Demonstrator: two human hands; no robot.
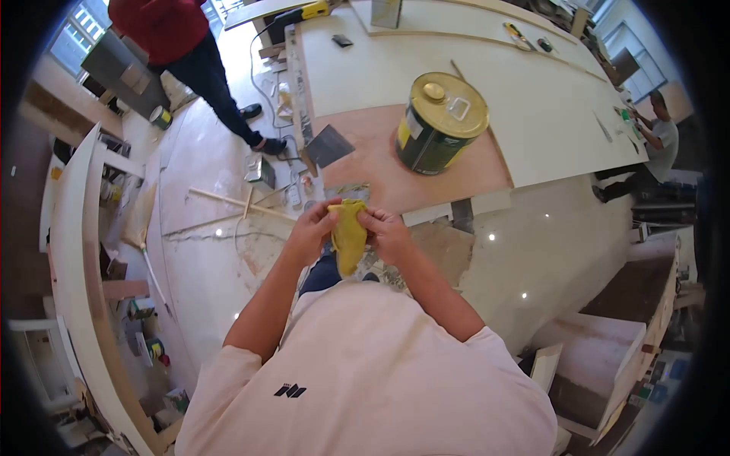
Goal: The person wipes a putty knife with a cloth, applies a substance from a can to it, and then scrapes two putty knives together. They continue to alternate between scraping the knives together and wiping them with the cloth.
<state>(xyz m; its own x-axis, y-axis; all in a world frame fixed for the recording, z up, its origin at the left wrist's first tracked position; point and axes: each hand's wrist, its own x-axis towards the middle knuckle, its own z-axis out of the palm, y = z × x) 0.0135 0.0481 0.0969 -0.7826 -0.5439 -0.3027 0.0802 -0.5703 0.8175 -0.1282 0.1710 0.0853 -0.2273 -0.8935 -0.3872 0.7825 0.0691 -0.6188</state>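
Left hand [310,232] and right hand [389,234] grasp the upper edge of a limp yellow cloth [350,232] between thumbs and fingers, in front of the body and short of the bench [342,83]; its lower end hangs free, tapering. Whether it is a glove or a folded rag, I cannot tell. If one hand lets go early, the cloth could swing or drop to the littered floor [190,178] and pick up grit.

Past the hands, thin wooden sticks [239,203] lie crossed on the floor, with a small can [260,172] and a loose cord [294,181] near them; a step that way without looking could catch a foot.

On the bench, a dark flat plate [330,146] sits at the left edge, where a careless nudge might tip it off. To its right, a large can [442,121] stands upright on a tan board [372,140], its cap seated; a hard knock could topple it.

Farther off are a yellow power tool [313,10] at the bench's far left, a person in a red top [163,30] standing beside the cord, and another person [663,140] at the right end.
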